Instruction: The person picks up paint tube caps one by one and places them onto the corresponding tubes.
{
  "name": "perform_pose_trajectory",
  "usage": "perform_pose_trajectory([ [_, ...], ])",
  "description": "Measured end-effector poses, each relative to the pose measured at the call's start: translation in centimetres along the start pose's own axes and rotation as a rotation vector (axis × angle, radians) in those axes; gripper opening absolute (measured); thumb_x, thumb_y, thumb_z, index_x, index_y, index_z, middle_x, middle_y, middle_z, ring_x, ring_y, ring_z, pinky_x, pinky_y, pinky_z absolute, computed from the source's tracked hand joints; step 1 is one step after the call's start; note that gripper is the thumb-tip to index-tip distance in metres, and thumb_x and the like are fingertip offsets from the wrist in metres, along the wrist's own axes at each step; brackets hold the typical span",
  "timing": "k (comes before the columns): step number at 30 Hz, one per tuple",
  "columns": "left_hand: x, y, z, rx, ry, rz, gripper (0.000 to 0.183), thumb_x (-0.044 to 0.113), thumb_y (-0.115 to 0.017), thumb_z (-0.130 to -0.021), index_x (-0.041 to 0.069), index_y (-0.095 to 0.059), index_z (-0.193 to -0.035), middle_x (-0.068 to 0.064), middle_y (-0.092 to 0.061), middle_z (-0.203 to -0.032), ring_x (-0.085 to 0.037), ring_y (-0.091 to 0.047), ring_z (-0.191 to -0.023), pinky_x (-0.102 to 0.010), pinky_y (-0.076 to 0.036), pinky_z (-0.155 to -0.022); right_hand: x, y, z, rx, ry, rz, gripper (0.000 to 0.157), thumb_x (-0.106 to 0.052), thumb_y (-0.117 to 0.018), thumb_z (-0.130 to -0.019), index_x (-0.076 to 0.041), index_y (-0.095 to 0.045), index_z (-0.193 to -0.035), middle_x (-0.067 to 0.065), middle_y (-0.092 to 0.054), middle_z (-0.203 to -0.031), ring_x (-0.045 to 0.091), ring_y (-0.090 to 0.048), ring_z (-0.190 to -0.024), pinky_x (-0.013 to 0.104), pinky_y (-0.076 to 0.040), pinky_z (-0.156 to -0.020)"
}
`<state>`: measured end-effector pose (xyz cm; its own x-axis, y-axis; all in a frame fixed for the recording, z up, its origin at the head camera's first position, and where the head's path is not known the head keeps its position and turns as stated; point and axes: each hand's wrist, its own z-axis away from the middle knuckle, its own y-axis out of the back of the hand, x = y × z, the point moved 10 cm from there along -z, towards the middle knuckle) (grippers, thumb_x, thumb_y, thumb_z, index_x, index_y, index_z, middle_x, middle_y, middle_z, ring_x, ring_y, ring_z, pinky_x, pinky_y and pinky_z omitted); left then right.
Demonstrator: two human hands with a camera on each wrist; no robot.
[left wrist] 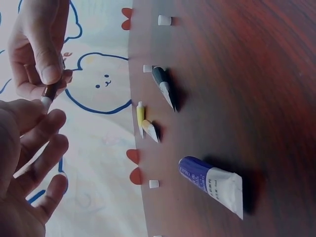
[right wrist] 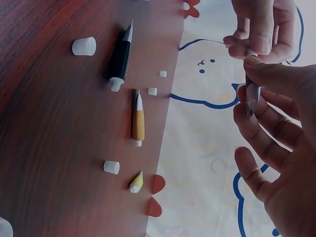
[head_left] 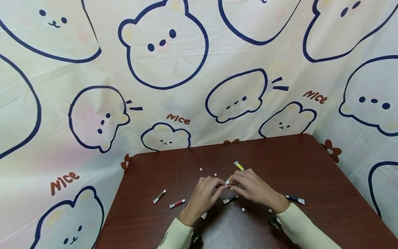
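Observation:
My left hand (head_left: 203, 195) and right hand (head_left: 253, 186) meet above the table around one small brown paint tube (left wrist: 51, 91). The right thumb and fingers pinch its body, with the silvery crimped end (right wrist: 252, 101) lying along the right fingers. At the other end, my left thumb and forefinger pinch the white cap (left wrist: 46, 102), largely covered by the fingertips. Whether the cap is still joined to the tube, I cannot tell. Below the hands lies a black paint tube (right wrist: 120, 59) with its threaded nozzle bare. An orange-yellow tube (right wrist: 138, 121) lies just beyond them.
A yellow tube (head_left: 238, 165) lies farther back, a blue tube (head_left: 295, 199) to the right. Red (head_left: 177, 203) and brownish-gold (head_left: 159, 196) tubes lie left. Another tube end (head_left: 204, 215) shows beside the left wrist. Several white caps (head_left: 243, 209) are scattered on the dark table (head_left: 149, 228).

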<state>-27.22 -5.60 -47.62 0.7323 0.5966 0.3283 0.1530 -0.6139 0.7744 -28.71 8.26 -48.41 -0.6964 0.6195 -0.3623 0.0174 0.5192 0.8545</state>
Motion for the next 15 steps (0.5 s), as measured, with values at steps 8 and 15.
perform_pose_trajectory([
  [8,0.09,-0.11,-0.01,-0.011,-0.021,0.008,0.010,0.020,-0.081,-0.100,0.022,-0.075,-0.107,0.012,-0.076,-0.097,-0.005,-0.059,-0.082,-0.034,-0.050,-0.087,-0.04,-0.15,0.03,0.009,0.014,0.009,0.017,-0.026,-0.082,-0.099,-0.028,-0.073,-0.113,-0.018,-0.068,-0.105,0.001,-0.060,-0.090,0.037,-0.045,-0.089],
  [15,0.15,0.02,-0.08,0.023,-0.029,0.023,0.008,0.021,-0.079,-0.102,0.020,-0.075,-0.109,0.010,-0.077,-0.097,-0.013,-0.068,-0.083,-0.035,-0.050,-0.087,0.03,0.01,0.08,0.026,0.020,0.019,0.020,-0.025,-0.084,-0.097,-0.028,-0.073,-0.113,-0.018,-0.068,-0.104,0.000,-0.061,-0.091,0.038,-0.047,-0.088],
])
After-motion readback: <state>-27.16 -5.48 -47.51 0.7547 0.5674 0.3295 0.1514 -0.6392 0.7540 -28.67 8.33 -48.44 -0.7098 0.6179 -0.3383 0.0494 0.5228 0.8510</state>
